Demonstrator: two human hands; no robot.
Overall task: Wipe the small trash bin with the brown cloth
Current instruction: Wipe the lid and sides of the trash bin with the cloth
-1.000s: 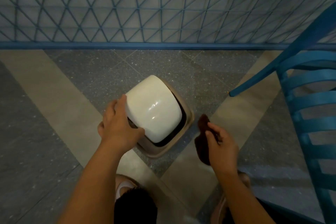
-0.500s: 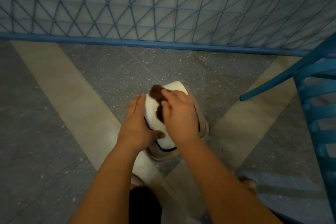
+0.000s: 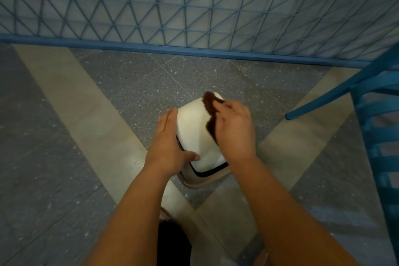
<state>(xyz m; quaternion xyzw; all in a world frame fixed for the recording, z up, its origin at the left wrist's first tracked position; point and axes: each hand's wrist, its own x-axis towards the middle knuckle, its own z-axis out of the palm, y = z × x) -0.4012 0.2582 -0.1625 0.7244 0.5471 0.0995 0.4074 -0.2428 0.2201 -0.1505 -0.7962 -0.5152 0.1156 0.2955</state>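
The small trash bin (image 3: 194, 131) stands on the floor in the middle of the view, with a white domed lid over a beige body. My left hand (image 3: 169, 147) grips the lid's left side, thumb hooked over its near edge. My right hand (image 3: 234, 128) presses the brown cloth (image 3: 210, 107) onto the lid's right and far part. The cloth pokes out beyond my fingers at the lid's far edge; the rest of it is hidden under my palm.
A blue slatted chair (image 3: 380, 127) stands at the right, one leg (image 3: 323, 101) ending close to the bin. A blue lattice fence (image 3: 194, 6) with a blue base rail runs across the back. My feet and dark trousers (image 3: 172, 242) are just below the bin.
My right hand has brought the cloth from the floor side right of the bin onto the lid, then slid it toward the lid's right and far edge. My left hand has stayed on the lid.
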